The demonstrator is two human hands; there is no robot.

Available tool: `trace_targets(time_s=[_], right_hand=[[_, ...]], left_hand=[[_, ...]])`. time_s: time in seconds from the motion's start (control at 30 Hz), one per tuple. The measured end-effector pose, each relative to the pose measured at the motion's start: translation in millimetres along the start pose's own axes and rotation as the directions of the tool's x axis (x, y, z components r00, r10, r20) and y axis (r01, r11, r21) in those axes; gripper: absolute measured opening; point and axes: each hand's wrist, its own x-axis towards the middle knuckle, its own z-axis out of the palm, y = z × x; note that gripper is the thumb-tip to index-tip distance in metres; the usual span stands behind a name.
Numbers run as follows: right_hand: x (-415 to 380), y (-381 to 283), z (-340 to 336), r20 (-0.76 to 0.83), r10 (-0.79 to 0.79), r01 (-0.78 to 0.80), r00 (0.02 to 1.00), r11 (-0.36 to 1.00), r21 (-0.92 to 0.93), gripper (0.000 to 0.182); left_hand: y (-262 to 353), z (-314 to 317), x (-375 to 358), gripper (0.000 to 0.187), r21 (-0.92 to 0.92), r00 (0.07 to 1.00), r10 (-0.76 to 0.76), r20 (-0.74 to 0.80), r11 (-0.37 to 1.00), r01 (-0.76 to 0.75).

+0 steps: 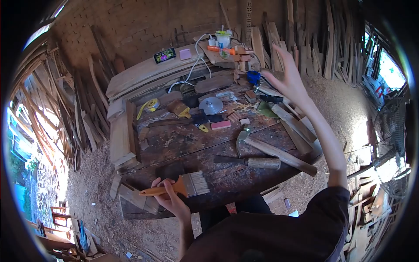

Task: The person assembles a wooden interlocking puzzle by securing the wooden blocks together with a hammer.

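A wide paintbrush (pixel 190 184) with an orange handle and pale bristles is held in my left hand (pixel 173 201), low over the table's near edge, bristles pointing right. My right hand (pixel 290 83) is raised over the right side of the table, its fingers spread and holding nothing. Around it are a small blue container (pixel 253 77) and several tools and wood pieces, partly behind the hand and forearm. Between the two hands lie a claw hammer (pixel 275 151) with a wooden handle and a chisel-like tool (pixel 262 163) with a thick wooden handle.
The worn wooden table (pixel 183 146) bears a round metal disc (pixel 211 106), a yellow tape measure (pixel 152 104), a pink block (pixel 221 125) and planks (pixel 121 135) on the left. At the back are a phone (pixel 164 55), a white cable (pixel 195 65) and a white tub (pixel 223 40).
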Motion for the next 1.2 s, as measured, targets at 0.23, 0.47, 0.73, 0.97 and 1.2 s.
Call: trace_targets(time_s=[0.23, 0.47, 0.73, 0.97, 1.2], right_hand=[[65.4, 127.6, 168.9, 0.018, 0.375, -0.372, 0.927, 0.924, -0.086, 0.094], [78.7, 130.8, 205.6, 0.023, 0.678, -0.677, 0.735, 0.736, -0.019, 0.086], [73.7, 168.5, 222.8, -0.123, 0.689, -0.700, 0.714, 0.705, -0.116, 0.048], [72.9, 160.6, 204.2, -0.214, 0.668, -0.685, 0.713, 0.729, -0.005, 0.043], [61.5, 85.9, 128.0, -0.050, 0.630, -0.576, 0.775, 0.737, 0.352, 0.045]], left_hand=[[2.4, 0.7, -0.1, 0.025, -0.036, 0.999, 0.018, -0.046, 0.999, -0.020], [8.2, 0.6, 0.2, 0.021, -0.082, 0.998, -0.058, -0.035, 0.995, 0.055], [4.2, 0.2, 1.1, 0.020, -0.077, 0.999, -0.037, -0.012, 0.996, 0.035], [-1.4, -2.2, 1.3, 0.020, -0.079, 0.999, -0.049, -0.018, 0.996, 0.047], [10.3, 4.0, -0.1, 0.018, -0.073, 0.993, -0.088, -0.078, 0.994, 0.082]])
